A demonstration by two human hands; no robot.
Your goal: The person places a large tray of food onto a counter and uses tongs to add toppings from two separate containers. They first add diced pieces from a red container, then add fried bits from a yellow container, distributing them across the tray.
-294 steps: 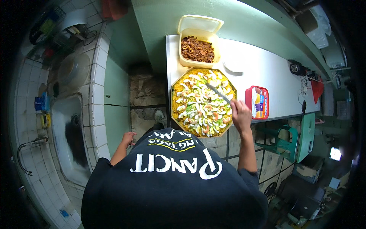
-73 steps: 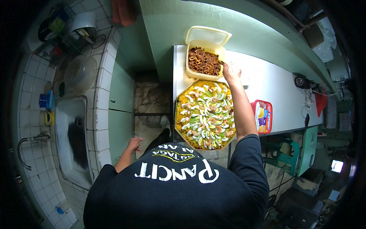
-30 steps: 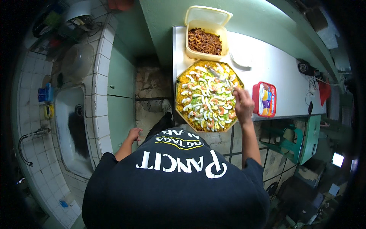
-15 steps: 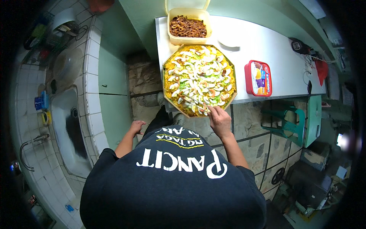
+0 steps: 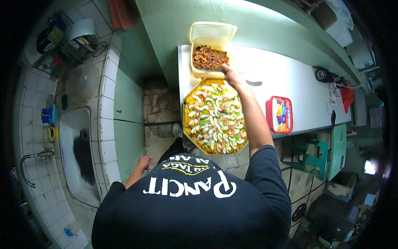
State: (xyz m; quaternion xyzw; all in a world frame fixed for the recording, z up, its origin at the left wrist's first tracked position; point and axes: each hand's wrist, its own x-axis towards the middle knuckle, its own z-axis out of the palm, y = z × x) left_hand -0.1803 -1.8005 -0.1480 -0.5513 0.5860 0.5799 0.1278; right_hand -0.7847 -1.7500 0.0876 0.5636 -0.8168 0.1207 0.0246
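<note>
At the squarish plastic tub point(image 5: 204, 74) of crinkled strips point(image 5: 208, 57), the right hand point(image 5: 233, 76) curls, grip unclear.

Glare whitens the tabletop point(image 5: 269, 62) while the fisheye edges darken.

Single head-worn fisheye view (very wide), facing steeply down, shirt point(image 5: 190, 216) near, white tabletop point(image 5: 290, 79) beyond

1. The right hand point(image 5: 233, 77) is over the near right corner of a pale-yellow rectangular plastic container point(image 5: 203, 74); its grip is unclear.
2. Just nearer the body sits a gold-edged octagonal tray point(image 5: 194, 143) of yellow, egg-topped food point(image 5: 213, 117).
3. Right of it, a red rectangular plastic tub point(image 5: 280, 115).
4. The left hand point(image 5: 144, 162) hangs low.
</note>
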